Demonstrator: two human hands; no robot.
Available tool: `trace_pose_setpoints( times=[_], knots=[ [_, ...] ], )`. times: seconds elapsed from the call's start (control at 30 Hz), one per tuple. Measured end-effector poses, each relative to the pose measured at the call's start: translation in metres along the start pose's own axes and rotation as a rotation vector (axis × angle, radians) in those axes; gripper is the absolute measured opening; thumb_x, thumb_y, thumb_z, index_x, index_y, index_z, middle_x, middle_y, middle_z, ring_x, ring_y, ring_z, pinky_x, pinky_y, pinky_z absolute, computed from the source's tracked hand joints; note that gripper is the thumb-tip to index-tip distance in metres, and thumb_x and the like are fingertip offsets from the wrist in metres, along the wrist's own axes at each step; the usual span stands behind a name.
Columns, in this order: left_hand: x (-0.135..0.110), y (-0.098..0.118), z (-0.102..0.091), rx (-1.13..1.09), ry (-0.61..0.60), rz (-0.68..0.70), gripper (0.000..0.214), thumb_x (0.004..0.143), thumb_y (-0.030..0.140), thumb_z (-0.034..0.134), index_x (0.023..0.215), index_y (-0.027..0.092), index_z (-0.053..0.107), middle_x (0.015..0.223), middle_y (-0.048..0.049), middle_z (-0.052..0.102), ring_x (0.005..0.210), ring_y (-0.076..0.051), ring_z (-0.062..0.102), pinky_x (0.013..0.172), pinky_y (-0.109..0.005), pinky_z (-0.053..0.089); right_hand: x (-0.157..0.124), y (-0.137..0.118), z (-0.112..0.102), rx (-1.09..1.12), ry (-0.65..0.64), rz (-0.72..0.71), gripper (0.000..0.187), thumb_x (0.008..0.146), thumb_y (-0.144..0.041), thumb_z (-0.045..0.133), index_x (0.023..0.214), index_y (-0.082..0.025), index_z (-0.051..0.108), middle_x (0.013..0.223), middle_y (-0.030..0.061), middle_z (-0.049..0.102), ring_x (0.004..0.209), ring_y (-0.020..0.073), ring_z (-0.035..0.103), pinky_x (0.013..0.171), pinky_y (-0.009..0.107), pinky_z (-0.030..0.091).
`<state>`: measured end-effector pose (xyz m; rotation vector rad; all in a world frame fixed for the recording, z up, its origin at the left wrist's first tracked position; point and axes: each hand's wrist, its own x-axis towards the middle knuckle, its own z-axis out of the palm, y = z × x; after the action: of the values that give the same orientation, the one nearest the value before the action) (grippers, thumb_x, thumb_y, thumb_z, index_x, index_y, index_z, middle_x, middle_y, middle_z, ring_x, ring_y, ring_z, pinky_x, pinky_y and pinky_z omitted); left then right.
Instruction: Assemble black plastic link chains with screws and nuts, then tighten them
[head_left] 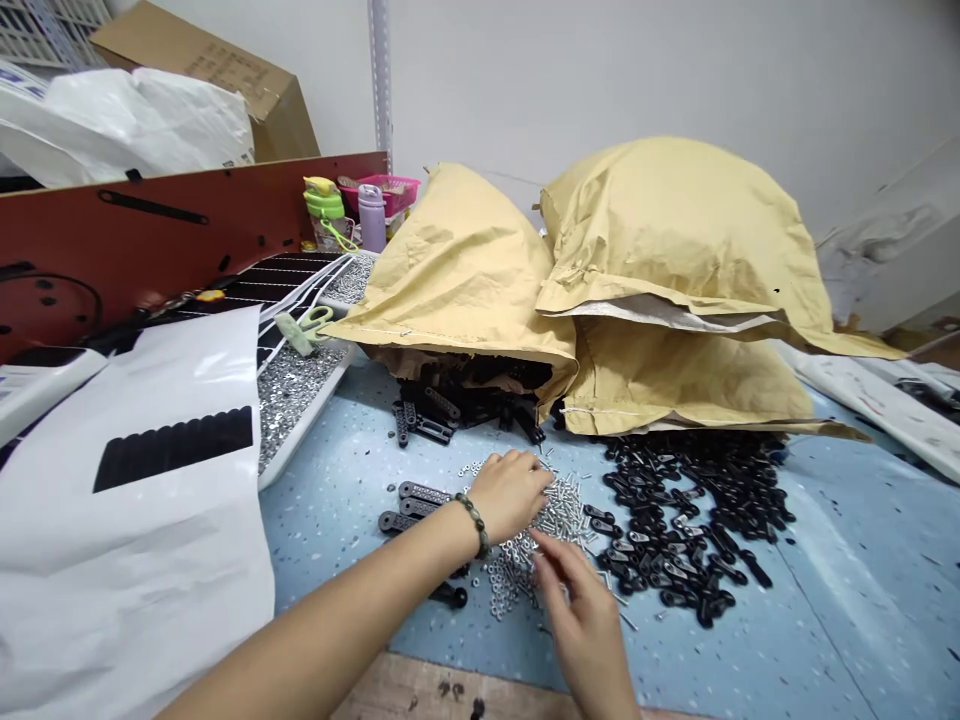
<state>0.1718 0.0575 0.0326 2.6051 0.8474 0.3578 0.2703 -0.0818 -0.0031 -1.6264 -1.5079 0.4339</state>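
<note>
Your left hand (510,492) is curled down, fingers narrow, and your right hand (577,610) is pinched narrow, holding unclear, both on loose small silver metal screws (559,515) on the speckled blue work mat (840,560). Rushed sweeping could scatter them into the black plastic link pieces (675,530) just beside.

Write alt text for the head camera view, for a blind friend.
Left hand and right hand work in a pile of silver screws on a speckled blue mat, beside black plastic parts. Tan paper sacks lie behind.
</note>
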Motion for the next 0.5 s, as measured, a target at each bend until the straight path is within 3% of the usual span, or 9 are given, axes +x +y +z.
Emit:
trace_pose_setpoints(
  times=[0.13, 0.2, 0.33, 0.5],
  knots=[
    [-0.062, -0.018, -0.042, -0.165, 0.075, -0.027, 0.038, 0.096, 0.031, 0.046, 0.134, 0.023, 0.043, 0.132, -0.0063, 0.05, 0.122, -0.02, 0.046, 0.103, -0.035, 0.04, -0.008, -0.033, 0.03, 0.116, -0.203, -0.081, 0.013, 0.09, -0.013, 0.048, 0.09, -0.022, 0.058, 0.084, 0.0012, 0.062, 0.077, 0.0145, 0.061, 0.07, 0.023, 0.048],
    [-0.102, -0.031, -0.051, -0.239, 0.039, -0.107, 0.056, 0.092, 0.039, 0.052, 0.142, 0.028, 0.031, 0.146, -0.0071, 0.036, 0.132, -0.024, 0.036, 0.107, -0.04, 0.036, -0.007, -0.04, 0.04, 0.108, -0.286, -0.12, 0.017, 0.089, -0.008, 0.046, 0.087, -0.022, 0.056, 0.084, 0.0014, 0.059, 0.078, 0.0141, 0.059, 0.071, 0.023, 0.047],
    [-0.154, -0.05, -0.035, -0.111, -0.07, -0.224, 0.095, 0.079, 0.051, 0.065, 0.15, 0.028, 0.006, 0.157, -0.0115, 0.002, 0.142, -0.037, 0.006, 0.111, -0.056, 0.022, -0.004, -0.04, 0.051, -0.068, -0.371, -0.213, 0.02, 0.089, -0.006, 0.045, 0.091, -0.021, 0.056, 0.088, 0.0037, 0.056, 0.081, 0.0163, 0.057, 0.071, 0.026, 0.047],
    [-0.155, -0.05, -0.012, -0.098, -0.108, -0.238, 0.098, 0.079, 0.051, 0.064, 0.15, 0.022, 0.003, 0.157, -0.0144, -0.001, 0.142, -0.036, -0.002, 0.112, -0.057, 0.017, -0.002, -0.042, 0.059, -0.356, -0.373, -0.308, 0.02, 0.083, -0.002, 0.05, 0.081, -0.021, 0.054, 0.08, 0.0024, 0.056, 0.075, 0.0195, 0.054, 0.069, 0.032, 0.046]
  ],
)
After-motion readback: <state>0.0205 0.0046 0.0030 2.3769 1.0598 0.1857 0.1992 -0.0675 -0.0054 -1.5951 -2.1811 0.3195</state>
